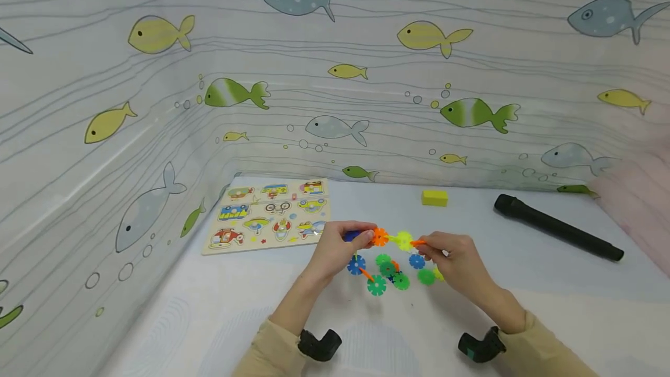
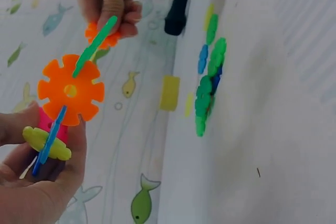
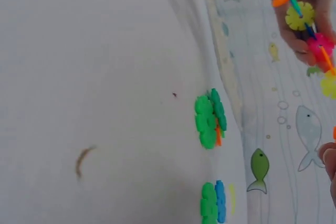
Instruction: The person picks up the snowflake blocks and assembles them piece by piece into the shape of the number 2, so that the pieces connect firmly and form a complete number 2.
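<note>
Head view, middle of frame: left hand [image 1: 335, 246] and right hand [image 1: 455, 260] both pinching one toy chain [image 1: 392, 239], held above loose flower pieces [image 1: 389, 275] on the table [image 1: 209, 319].

Left wrist view: orange flower [image 2: 71, 88] joined on sticks already.

Right wrist view, lower middle: several green and blue pieces lying unused.

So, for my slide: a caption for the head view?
Left hand and right hand hold a chain of snowflake discs above loose discs.
</note>
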A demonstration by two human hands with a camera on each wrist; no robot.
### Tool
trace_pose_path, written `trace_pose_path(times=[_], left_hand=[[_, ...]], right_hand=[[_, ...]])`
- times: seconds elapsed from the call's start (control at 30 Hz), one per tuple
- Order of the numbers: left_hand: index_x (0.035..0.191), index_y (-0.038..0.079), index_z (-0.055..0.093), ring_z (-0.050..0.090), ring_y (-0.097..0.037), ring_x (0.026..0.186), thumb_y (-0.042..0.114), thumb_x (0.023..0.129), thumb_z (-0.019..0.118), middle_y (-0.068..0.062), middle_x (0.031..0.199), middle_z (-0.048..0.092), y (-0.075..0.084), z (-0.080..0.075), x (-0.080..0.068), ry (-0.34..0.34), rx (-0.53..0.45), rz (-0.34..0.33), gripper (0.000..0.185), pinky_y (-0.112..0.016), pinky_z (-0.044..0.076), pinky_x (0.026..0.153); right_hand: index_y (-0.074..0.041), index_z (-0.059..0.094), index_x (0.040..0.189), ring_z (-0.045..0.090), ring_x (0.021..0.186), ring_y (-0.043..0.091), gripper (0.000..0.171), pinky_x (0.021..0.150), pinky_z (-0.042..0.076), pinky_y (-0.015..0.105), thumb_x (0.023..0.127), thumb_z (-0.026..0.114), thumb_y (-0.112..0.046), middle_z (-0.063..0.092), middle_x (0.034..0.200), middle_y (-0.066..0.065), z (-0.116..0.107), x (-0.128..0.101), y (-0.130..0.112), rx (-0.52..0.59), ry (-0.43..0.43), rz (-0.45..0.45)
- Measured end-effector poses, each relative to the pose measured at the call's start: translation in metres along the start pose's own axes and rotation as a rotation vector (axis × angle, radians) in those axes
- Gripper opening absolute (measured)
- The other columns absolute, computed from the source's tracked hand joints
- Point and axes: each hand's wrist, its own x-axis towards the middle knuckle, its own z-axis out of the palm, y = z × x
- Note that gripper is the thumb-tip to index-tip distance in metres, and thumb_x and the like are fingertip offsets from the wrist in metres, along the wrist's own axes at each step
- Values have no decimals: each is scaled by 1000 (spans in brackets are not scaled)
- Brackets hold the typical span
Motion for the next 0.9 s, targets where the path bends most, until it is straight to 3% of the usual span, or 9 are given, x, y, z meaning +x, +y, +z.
trace_pose_path(times=[0.3, 0.9], left_hand=[[119, 1, 71, 71, -21, 96, 12, 99, 62, -14, 113, 72, 4, -2, -4, -4, 43, 0, 24, -30, 58, 90], [117, 0, 71, 71, -22, 96, 11, 99, 62, -14, 110, 72, 6, -2, -3, 4, 94, 16, 23, -33, 58, 89]], right_hand=[[-4, 77, 86, 56, 59, 5, 22, 55, 49, 14, 74, 78, 14, 71, 74, -1, 10, -5, 1, 31, 22, 42], [-1, 74, 85, 58, 57, 15, 19, 52, 47, 15, 77, 74, 17, 68, 69, 4, 24, -11, 3, 76, 92, 48]])
